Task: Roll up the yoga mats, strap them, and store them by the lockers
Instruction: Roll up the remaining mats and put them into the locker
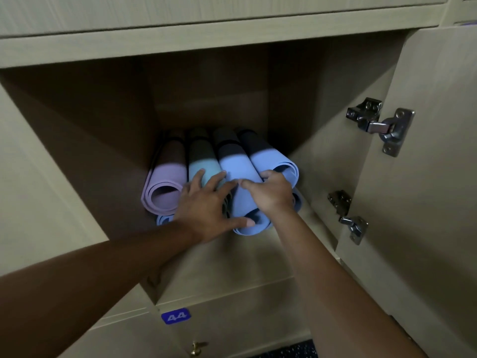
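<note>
Several rolled yoga mats lie inside an open locker compartment, their ends facing me. A purple mat [165, 182] is at the left, a teal mat [201, 164] beside it, then a blue mat [238, 174] sticking out furthest and another blue mat [273, 158] at the right. More blue rolls peek out underneath. Black straps ring the mats deeper in the shadow. My left hand [206, 205] lies with spread fingers over the teal mat and the front blue mat, thumb at the roll's end. My right hand [271, 192] grips the front blue mat from the right.
The locker door [423, 177] stands open at the right on metal hinges [382, 125]. The compartment's floor [232, 257] extends toward me. Below is a closed locker with a blue "44" label [176, 316] and a brass knob [197, 348].
</note>
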Available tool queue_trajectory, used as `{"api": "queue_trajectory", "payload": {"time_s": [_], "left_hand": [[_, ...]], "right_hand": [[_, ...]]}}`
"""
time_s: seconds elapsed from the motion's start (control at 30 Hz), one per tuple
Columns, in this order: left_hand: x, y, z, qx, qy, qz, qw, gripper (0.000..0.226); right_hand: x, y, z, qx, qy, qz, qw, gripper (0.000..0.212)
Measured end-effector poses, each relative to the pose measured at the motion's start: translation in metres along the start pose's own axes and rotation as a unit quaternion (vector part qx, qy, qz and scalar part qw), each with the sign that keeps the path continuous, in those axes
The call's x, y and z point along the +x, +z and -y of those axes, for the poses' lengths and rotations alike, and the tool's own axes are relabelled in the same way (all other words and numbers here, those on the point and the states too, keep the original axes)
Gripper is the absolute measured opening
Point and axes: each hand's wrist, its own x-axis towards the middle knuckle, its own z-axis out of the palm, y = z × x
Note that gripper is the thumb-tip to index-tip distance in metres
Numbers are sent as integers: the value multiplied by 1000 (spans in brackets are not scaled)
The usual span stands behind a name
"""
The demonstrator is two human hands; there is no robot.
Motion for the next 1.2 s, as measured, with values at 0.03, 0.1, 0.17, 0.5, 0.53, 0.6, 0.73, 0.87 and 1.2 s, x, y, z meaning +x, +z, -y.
{"api": "queue_trajectory", "payload": {"time_s": [0.03,0.1,0.17,0.5,0.53,0.6,0.73,0.87,1.2], "left_hand": [[2,1,-1,19,1,-5,1000,120],[5,5,-3,47,0,-10,999,120],[7,8,-4,64,-6,-10,998,119],[20,-1,0,101,-7,-45,994,88],[25,-2,-1,97,-10,-46,994,87],[34,-4,-5,87,-13,-39,995,86],[51,-9,-10,86,-39,-40,995,81],[72,-15,-9,55,-98,-1,994,83],[55,23,-6,105,80,-209,969,79]], "right_hand": [[1,1,-1,19,4,-13,1000,33],[1,2,-6,51,15,-40,998,32],[1,-1,-13,64,19,-79,995,34],[22,-25,-50,-52,-12,-83,995,88],[21,-21,-51,-45,-22,-68,996,87],[23,-16,-53,-45,-43,-69,996,81],[35,-14,-52,-41,-48,-102,993,84],[38,-6,-54,-38,-50,-140,988,79],[28,7,-68,-46,-132,-170,976,83]]}}
